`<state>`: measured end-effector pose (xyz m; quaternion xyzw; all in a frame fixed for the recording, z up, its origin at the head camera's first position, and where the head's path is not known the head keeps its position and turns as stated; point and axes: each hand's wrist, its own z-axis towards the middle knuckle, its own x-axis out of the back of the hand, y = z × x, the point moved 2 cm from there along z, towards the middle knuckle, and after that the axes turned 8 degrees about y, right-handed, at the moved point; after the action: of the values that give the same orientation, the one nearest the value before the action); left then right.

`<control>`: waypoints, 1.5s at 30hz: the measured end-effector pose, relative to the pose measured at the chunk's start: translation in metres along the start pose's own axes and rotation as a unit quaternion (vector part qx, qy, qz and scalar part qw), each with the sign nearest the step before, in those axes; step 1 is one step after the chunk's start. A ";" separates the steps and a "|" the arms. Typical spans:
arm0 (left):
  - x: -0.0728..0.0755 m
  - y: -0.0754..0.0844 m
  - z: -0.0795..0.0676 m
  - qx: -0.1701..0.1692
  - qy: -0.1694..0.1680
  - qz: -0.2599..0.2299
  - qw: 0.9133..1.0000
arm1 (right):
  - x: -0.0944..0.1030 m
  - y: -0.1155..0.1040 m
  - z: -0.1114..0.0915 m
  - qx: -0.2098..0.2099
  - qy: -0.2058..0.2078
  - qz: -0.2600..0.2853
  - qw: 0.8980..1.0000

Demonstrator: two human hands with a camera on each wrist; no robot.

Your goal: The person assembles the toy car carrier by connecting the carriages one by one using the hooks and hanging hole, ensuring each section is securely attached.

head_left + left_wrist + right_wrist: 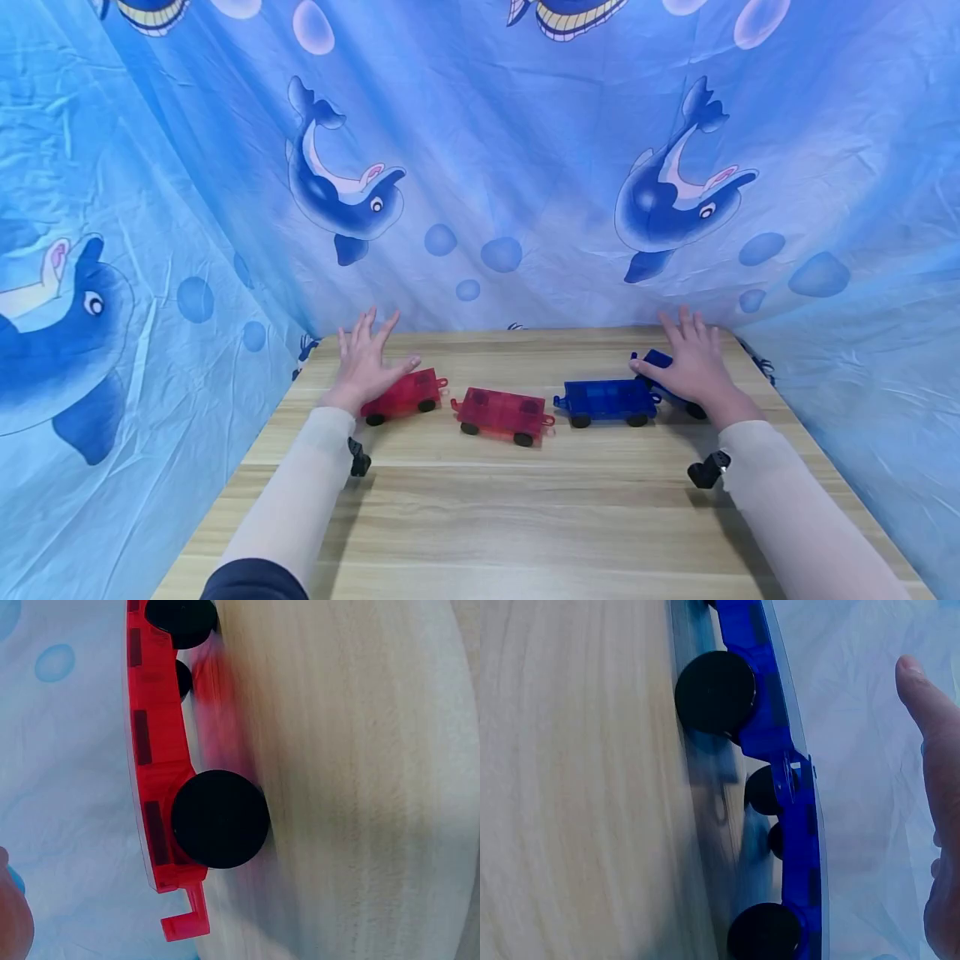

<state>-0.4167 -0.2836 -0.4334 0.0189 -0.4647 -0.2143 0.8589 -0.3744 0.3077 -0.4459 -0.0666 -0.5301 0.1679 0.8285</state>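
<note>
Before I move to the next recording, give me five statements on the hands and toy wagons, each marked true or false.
1. The left hand and right hand both have fingers extended. True.
2. The left hand is nearest a blue wagon. False: it is nearest the leftmost red wagon.
3. In the head view, the right hand partly hides the rightmost blue wagon. True.
4. Only three wagons are present. False: there are four.
5. The large wheel in the left wrist view is white. False: it is black.
</note>
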 end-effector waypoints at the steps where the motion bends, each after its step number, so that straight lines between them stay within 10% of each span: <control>1: 0.000 0.000 -0.001 0.001 0.000 -0.001 1.000 | 0.000 -0.001 0.000 0.001 -0.001 0.003 1.000; 45: 0.002 0.012 -0.017 0.052 -0.006 -0.111 0.992 | -0.029 -0.052 -0.005 -0.007 0.005 0.135 0.991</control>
<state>-0.3979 -0.2761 -0.4384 0.1134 -0.4757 -0.2841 0.8247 -0.3704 0.2491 -0.4581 -0.1439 -0.5133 0.2741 0.8004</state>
